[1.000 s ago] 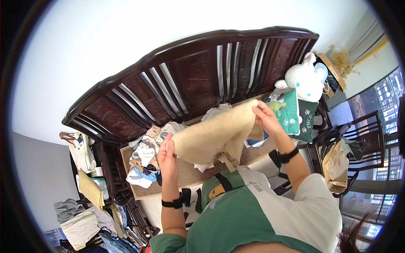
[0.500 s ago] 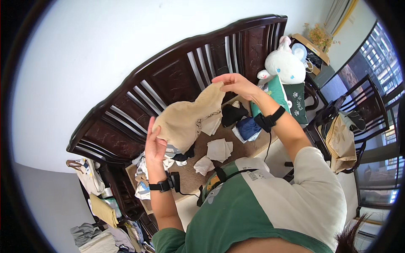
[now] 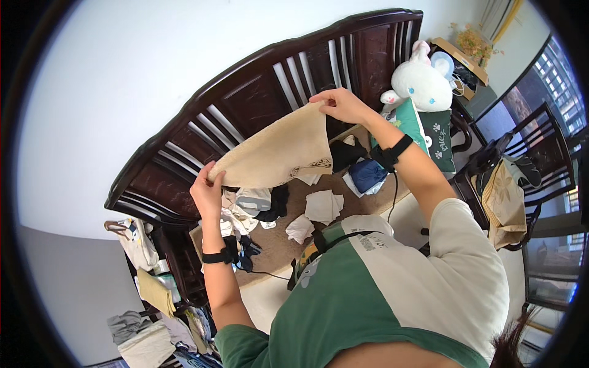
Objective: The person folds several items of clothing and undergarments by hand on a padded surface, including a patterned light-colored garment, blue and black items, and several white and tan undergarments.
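Observation:
A beige towel with a dark patterned band along its lower right edge hangs stretched between my hands. My left hand pinches its left corner, and my right hand grips the upper right corner. The towel is held up in front of the dark wooden bench back. Below it on the brown seat mat lie a folded white cloth and a smaller crumpled white cloth. A heap of light and grey clothes sits under the towel's left end, partly hidden by it.
Blue folded clothing and a black garment lie at the seat's right. Beyond are a green cushion and a white plush toy. A chair holds a beige bag at right. Stacked clothes stand lower left.
My left hand has moved left and down and closed on the towel's corner. The towel, slack and bunched before, is now pulled out flat between both hands.

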Available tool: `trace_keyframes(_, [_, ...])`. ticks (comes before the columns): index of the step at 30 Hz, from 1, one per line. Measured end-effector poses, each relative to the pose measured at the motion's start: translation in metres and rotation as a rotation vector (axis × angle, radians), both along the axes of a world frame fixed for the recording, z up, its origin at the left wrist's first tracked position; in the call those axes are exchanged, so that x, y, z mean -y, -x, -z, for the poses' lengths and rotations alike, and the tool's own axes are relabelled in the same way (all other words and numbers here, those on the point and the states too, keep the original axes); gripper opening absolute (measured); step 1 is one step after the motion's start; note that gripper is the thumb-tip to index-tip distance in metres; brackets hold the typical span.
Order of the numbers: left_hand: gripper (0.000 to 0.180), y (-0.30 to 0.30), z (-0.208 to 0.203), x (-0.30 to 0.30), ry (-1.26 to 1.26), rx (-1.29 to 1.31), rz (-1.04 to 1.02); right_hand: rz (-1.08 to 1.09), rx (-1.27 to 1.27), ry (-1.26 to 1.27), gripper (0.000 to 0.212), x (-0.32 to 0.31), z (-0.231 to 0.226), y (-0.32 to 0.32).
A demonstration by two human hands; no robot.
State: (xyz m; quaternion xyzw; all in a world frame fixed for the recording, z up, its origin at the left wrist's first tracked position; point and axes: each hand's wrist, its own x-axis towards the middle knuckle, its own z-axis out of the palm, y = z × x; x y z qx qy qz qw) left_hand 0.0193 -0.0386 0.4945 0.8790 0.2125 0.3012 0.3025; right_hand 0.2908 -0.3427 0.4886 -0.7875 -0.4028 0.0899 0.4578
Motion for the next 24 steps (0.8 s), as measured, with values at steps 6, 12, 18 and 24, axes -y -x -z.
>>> trace_keyframes(6, [0.014,0.031,-0.019,0.03,-0.368,0.058,-0.156,0.076,0.391,-0.122,0.023,0.014,-0.013,0.042])
trace_keyframes(12, [0.028,0.114,-0.053,0.042,-0.03,-0.32,0.567,-0.313,0.214,-0.018,0.016,0.087,-0.048,0.087])
trace_keyframes(18, [0.041,0.142,-0.047,0.071,0.898,-0.433,1.398,-0.998,-0.355,0.064,0.023,0.13,-0.061,0.127])
trace_keyframes(24, [0.093,0.234,0.111,0.131,2.187,-0.108,0.135,0.159,-2.087,-0.318,0.058,0.145,0.091,0.183])
